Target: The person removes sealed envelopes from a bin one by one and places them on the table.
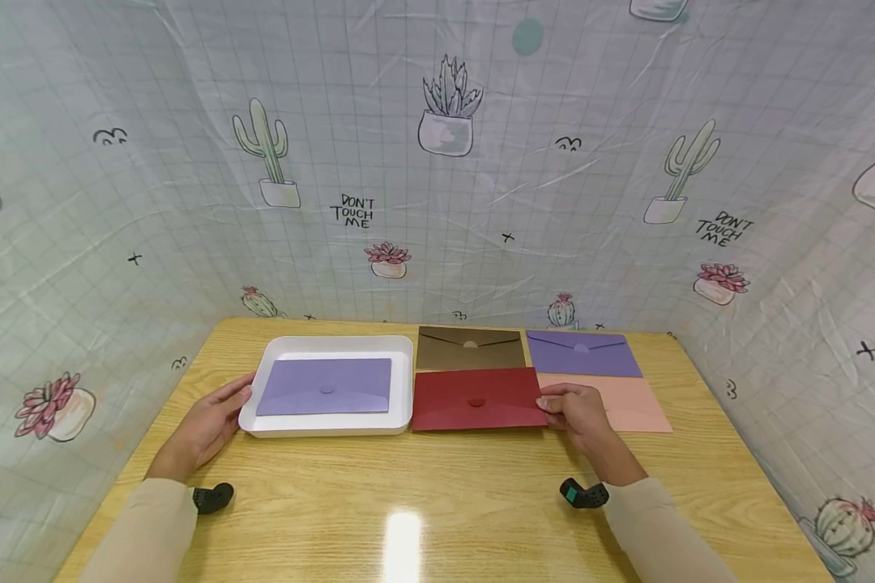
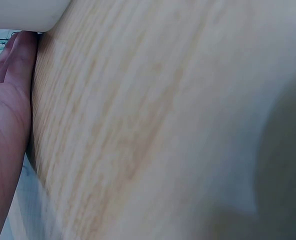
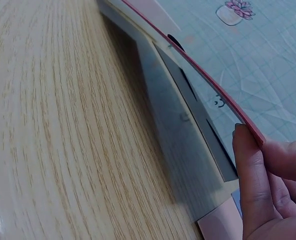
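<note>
Right of white tray (image 1: 328, 431): red envelope (image 1: 452, 398) held up off table (image 1: 321, 494), right edge pinched between your right hand's (image 1: 578, 411) thumb and fingers. Your left hand (image 1: 207, 423) at tray's left side, fingers fairly straight (firm grip? can't tell). Step looks mid-carry; next move probably calls for steady pinch, clearing rim.

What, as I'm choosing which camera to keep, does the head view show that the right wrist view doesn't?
Only the head view shows the left hand at the left end of the white tray, the broad front of the red envelope, and the "DON'T TOUCH ME" lettering.

Only the right wrist view shows that envelope edge-on, with the gap beneath it.

Both share the right hand pinching the red envelope, the brown envelope, the pink envelope, the wooden table and the printed backdrop.
</note>
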A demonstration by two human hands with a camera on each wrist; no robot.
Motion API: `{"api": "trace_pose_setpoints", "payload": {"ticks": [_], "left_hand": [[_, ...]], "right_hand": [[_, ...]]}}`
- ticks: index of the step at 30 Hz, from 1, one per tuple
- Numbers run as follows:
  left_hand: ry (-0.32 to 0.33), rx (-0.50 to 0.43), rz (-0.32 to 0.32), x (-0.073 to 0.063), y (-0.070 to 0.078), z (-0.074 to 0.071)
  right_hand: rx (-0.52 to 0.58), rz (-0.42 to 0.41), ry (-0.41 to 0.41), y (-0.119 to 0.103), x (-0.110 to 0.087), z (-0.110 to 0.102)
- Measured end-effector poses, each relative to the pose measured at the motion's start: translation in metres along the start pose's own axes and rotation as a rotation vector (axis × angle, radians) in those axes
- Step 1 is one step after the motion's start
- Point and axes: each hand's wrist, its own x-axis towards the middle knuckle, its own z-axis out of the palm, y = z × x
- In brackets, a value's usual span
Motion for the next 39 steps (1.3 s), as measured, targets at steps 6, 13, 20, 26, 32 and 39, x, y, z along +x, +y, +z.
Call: {"api": "trace_pose_setpoints", "payload": {"ticks": [6,13,20,26,32,39], "left_hand": [[0.002,0.001,0.0,0.0006,-0.0009,-0.001],[-0.001,-0.013,0.012,0.0016,-0.0007,-0.001],[-0.003,-0.034,0.009,0.0012,0.0007,-0.0007],[0.006,-0.033,-0.004,-0.0008,0.0022,0.0001],[0.01,-0.029,-0.004,-0.0018,0.004,0.0003],[0.005,-0.043,-0.004,0.0001,0.002,-0.0012]], "right_hand": [[-0.002,0.003,0.01,-0.0004,-0.0003,0.0018],[-0.007,-0.003,0.005,-0.0009,-0.0006,0.0025],[-0.028,0.003,0.014,-0.0022,-0.0006,0.0035],[-0.029,-0.017,0.019,-0.0014,-0.0015,0.0063],[-0.034,-0.015,0.019,-0.0042,-0.0016,0.0088],[-0.064,-0.006,0.024,-0.0012,0.0009,0.0081]]}}
